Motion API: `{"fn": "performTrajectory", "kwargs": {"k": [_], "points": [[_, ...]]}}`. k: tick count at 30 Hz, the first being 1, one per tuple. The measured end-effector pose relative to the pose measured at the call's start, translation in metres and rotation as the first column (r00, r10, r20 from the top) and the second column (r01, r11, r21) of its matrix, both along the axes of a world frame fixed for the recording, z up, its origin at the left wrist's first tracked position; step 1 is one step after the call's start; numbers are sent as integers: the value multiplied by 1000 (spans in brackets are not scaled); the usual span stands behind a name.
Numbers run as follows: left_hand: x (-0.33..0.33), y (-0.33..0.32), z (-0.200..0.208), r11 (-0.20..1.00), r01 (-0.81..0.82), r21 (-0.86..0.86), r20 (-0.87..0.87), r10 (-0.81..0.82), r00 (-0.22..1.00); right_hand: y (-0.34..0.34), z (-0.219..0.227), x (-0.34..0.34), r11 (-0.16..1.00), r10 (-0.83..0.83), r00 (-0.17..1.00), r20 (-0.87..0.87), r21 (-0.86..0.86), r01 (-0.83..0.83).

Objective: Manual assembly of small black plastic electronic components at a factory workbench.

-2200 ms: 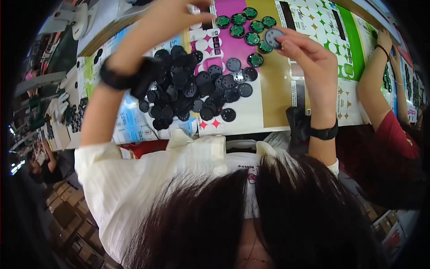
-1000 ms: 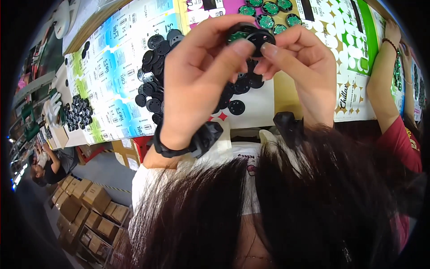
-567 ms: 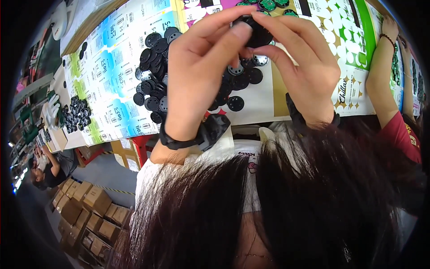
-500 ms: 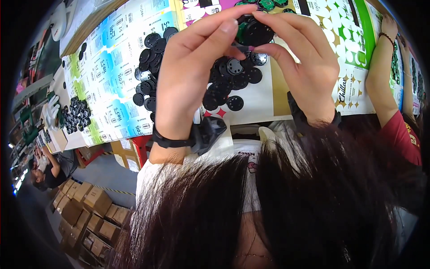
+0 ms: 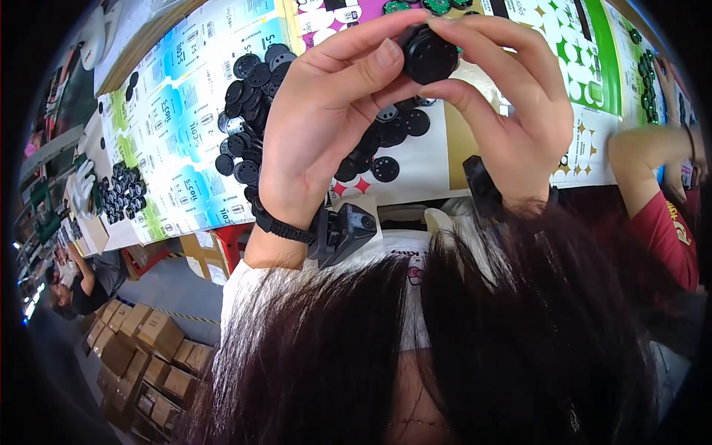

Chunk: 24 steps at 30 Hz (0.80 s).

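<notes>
A round black plastic cover with small holes in its face is held up over the table between my two hands. My left hand pinches its left edge with thumb and fingertips. On the opposite edge, my right hand grips with the index finger on top and the thumb at the lower side. Whether something sits inside the cover cannot be seen. Below my hands lies a loose heap of similar black discs, and another heap of black discs spreads left of my left wrist. Round green circuit boards lie beyond my fingertips.
Printed cardboard sheets cover the table. A farther group of black parts sits at left. A co-worker's arm reaches over the table at right, near more green boards. Stacked cartons stand on the floor at lower left.
The black cover has turned, so its black face shows where green was visible inside before. My right fingers have shifted on it. The co-worker's arm at right has moved down.
</notes>
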<state>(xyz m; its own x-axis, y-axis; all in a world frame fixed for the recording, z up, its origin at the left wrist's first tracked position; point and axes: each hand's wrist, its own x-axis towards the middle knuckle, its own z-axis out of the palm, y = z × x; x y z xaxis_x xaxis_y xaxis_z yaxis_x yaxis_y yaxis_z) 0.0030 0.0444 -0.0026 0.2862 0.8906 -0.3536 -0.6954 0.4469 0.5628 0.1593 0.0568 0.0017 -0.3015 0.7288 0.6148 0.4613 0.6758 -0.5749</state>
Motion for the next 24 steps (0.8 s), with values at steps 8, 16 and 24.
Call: {"fn": "performTrajectory", "kwargs": {"k": [8,16,24], "points": [[2,-1,-3,1000,6,-2,-4,-6,1000,-1,0,2,1000,16,1000,-2,18,-16],[19,-8,8,989,-78,126,-284,112,952,0,-10,0,988,-81,996,49,133,73],[20,-7,3,875,-92,476,-578,390,716,-5,-6,-8,680,-59,938,-340,-702,-212]]}}
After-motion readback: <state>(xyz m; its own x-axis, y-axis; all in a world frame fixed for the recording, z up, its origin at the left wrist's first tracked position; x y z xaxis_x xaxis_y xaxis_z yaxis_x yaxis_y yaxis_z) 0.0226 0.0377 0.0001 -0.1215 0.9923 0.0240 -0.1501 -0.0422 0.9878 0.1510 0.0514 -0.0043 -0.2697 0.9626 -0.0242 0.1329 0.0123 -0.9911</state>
